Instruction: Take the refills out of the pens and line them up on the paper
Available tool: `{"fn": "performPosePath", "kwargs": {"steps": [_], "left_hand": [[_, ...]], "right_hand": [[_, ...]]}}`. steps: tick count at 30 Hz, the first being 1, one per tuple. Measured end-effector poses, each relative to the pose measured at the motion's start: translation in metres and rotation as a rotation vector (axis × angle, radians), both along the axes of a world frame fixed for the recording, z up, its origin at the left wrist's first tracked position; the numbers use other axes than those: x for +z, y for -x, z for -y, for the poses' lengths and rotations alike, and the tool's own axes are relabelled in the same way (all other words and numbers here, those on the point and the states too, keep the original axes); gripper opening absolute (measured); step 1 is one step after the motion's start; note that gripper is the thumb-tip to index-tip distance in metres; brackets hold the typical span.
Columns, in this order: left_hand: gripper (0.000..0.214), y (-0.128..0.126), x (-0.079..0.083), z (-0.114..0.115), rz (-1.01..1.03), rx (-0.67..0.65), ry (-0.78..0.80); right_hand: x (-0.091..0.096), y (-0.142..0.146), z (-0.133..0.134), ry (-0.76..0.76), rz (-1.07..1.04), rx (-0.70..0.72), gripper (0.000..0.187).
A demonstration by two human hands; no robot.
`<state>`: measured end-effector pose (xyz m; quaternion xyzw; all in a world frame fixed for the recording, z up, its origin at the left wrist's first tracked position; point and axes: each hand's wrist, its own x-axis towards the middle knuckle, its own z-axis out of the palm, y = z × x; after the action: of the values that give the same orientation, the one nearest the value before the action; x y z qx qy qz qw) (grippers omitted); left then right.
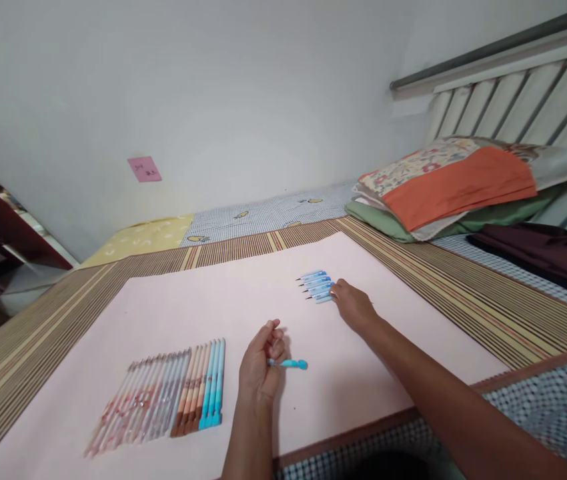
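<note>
My left hand (266,360) is palm up over the pale pink sheet (178,300), fingers curled round a pen with a bright blue end (293,364) that sticks out to the right. Farther off, my right hand (356,303) pinches at the right-hand ends of a short row of light-blue pens (316,283) with dark tips pointing left. Its fingertips hide part of the nearest ones. Left of my left hand lies a long row of pens side by side: pink and clear ones (138,400), peach-and-brown ones (194,393) and white-and-blue ones (213,387).
The sheet lies on a striped mat (398,257) over checked bedding (258,217). Stacked pillows (458,180) and dark folded cloth (538,253) sit at the right, below a white radiator (528,93). A pink note (144,169) is on the wall.
</note>
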<state>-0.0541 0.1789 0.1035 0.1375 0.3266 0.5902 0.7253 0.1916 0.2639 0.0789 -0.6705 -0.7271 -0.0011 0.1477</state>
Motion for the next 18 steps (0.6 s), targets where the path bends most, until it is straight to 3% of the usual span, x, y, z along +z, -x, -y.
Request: {"fn": "performPosePath", "kwargs": {"steps": [18], "left_hand": [[0.029,-0.0004,-0.0012,0.0003,0.010,-0.009,0.001]], "right_hand": [[0.0026,0.0032,-0.0019,0.014,0.015,0.013,0.015]]}}
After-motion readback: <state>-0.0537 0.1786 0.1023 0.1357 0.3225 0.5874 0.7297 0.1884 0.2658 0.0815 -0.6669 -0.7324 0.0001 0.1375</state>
